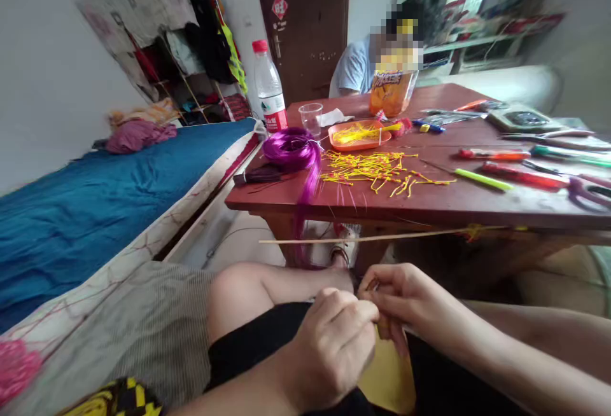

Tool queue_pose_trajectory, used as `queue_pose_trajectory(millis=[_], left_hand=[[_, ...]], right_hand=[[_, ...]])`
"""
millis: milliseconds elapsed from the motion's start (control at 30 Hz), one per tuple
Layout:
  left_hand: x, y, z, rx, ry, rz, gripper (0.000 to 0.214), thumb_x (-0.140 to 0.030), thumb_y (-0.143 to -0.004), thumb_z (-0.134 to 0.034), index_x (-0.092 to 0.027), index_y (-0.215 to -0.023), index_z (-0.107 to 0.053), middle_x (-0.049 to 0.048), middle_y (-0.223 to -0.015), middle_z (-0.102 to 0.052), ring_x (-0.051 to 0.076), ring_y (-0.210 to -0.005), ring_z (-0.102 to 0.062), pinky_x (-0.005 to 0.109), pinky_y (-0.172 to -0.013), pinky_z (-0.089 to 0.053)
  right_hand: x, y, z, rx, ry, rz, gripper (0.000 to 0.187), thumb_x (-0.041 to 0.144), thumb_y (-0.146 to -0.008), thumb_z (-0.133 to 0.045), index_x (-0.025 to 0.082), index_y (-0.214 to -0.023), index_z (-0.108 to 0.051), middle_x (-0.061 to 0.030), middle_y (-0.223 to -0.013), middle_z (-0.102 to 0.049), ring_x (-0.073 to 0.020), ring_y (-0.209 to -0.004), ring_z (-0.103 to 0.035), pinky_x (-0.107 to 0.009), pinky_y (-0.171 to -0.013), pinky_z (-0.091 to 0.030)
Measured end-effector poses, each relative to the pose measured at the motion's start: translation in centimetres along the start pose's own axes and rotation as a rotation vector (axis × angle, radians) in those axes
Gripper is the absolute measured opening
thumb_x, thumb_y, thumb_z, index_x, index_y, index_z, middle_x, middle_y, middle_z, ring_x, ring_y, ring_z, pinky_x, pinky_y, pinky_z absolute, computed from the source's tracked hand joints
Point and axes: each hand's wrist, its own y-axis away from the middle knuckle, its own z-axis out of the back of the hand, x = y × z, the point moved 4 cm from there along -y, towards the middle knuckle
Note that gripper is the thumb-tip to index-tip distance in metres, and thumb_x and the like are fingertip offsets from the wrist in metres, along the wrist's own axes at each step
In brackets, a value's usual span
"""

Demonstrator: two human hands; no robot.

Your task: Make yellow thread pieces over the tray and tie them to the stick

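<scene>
Head view: below the dark red wooden table (pixel 429 203), my left hand (pixel 329 346) and right hand (pixel 405 301) pinch closed on something small, I cannot tell what, so I judge a knotting step needing steady pull.

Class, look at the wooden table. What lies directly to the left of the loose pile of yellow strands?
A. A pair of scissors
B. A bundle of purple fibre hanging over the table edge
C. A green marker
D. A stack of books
B: the bundle of purple fibre lies just left of the yellow strands on the table, its end trailing over the front edge.
</scene>
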Motion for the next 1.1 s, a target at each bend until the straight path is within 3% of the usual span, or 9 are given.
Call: queue_pose_trajectory(millis=[133, 300, 400, 567, 733, 833, 900, 1000, 1100], left_hand=[[1.0, -1.4, 0.2, 0.094, 0.227, 0.284, 0.02, -0.003, -0.077, -0.046, -0.011, -0.065, -0.06, 0.0059, -0.071, -0.064, 0.014, -0.064, -0.048, 0.027, -0.062, -0.04], [2.7, 0.1, -2.4, 0.336, 1.181, 1.375, 0.006, -0.015, -0.059, -0.058, -0.014, -0.053, -0.056, -0.0036, -0.049, -0.05, 0.006, -0.045, -0.036, 0.02, -0.047, -0.029], [2.3, 0.8, -3.3, 0.338, 1.466, 1.631, 0.01, -0.017, -0.048, -0.063, -0.013, -0.049, -0.054, -0.0055, -0.044, -0.046, 0.005, -0.044, -0.034, 0.02, -0.049, -0.028], [2.0, 0.8, -3.1, 0.231, 1.399, 1.478, 0.01, -0.02, -0.055, -0.064, -0.013, -0.054, -0.057, -0.0016, -0.055, -0.051, 0.008, -0.055, -0.042, 0.022, -0.057, -0.034], [1.2, -0.6, 0.1, 0.008, 0.474, 0.608, 0.015, -0.004, -0.073, -0.053, -0.013, -0.063, -0.061, 0.0049, -0.081, -0.053, 0.013, -0.073, -0.048, 0.024, -0.064, -0.04], [-0.6, -0.7, 1.0, -0.021, 0.121, 0.066, 0.016, -0.001, -0.076, -0.048, -0.007, -0.075, -0.063, 0.0101, -0.085, -0.062, 0.016, -0.072, -0.048, 0.028, -0.065, -0.041], [-0.9, -0.9, 1.0, 0.048, 0.078, -0.06, 0.015, -0.002, -0.077, -0.048, -0.005, -0.076, -0.063, 0.0113, -0.083, -0.065, 0.017, -0.07, -0.049, 0.031, -0.065, -0.04], [0.9, -1.3, 0.4, 0.215, 0.406, 0.405, 0.017, -0.005, -0.076, -0.048, -0.009, -0.069, -0.063, 0.0075, -0.071, -0.065, 0.015, -0.065, -0.05, 0.029, -0.063, -0.039], [2.1, 0.0, -1.4, 0.29, 1.073, 1.216, 0.007, -0.017, -0.065, -0.058, -0.013, -0.059, -0.06, 0.0015, -0.059, -0.058, 0.011, -0.056, -0.047, 0.023, -0.055, -0.034]], right_hand=[[0.4, 0.9, 0.6, -0.081, 0.085, 0.035, 0.03, 0.046, -0.081, -0.051, 0.016, -0.081, -0.05, 0.0034, -0.05, -0.056, -0.0093, -0.035, -0.053, -0.018, -0.036, -0.041], [4.1, 5.1, -1.5, -0.109, 1.102, 0.971, 0.024, 0.009, -0.087, -0.037, 0.017, -0.098, -0.056, -0.0023, -0.063, -0.066, -0.0146, -0.053, -0.062, -0.024, -0.052, -0.05], [4.3, 6.4, -2.6, -0.097, 1.479, 1.221, 0.039, 0.001, -0.087, -0.028, 0.013, -0.081, -0.064, -0.0049, -0.064, -0.068, -0.0158, -0.054, -0.063, -0.028, -0.06, -0.052], [4.2, 5.5, -1.8, -0.13, 1.225, 1.017, 0.047, 0.012, -0.095, -0.017, 0.014, -0.081, -0.062, -0.0048, -0.06, -0.064, -0.014, -0.049, -0.057, -0.026, -0.05, -0.046], [1.1, 2.1, -0.1, -0.129, 0.349, 0.084, 0.026, 0.039, -0.086, -0.046, 0.018, -0.071, -0.05, 0.0028, -0.052, -0.055, -0.0082, -0.039, -0.05, -0.018, -0.039, -0.038], [-0.2, 1.1, -0.5, -0.02, -0.016, -0.123, 0.039, 0.055, -0.071, -0.057, 0.018, -0.067, -0.046, 0.0051, -0.043, -0.052, -0.0059, -0.029, -0.043, -0.015, -0.03, -0.029], [-0.3, 1.0, -0.5, 0.011, -0.065, -0.155, 0.042, 0.058, -0.069, -0.057, 0.018, -0.066, -0.044, 0.0054, -0.041, -0.051, -0.006, -0.027, -0.042, -0.015, -0.029, -0.028], [1.2, 2.0, 0.0, -0.091, 0.193, 0.03, 0.028, 0.045, -0.083, -0.046, 0.018, -0.076, -0.048, 0.0024, -0.05, -0.057, -0.0097, -0.036, -0.052, -0.018, -0.035, -0.04], [4.2, 4.6, -0.9, -0.133, 0.867, 0.674, 0.016, 0.017, -0.088, -0.039, 0.017, -0.091, -0.054, -0.0033, -0.067, -0.066, -0.0144, -0.057, -0.063, -0.025, -0.059, -0.053]])
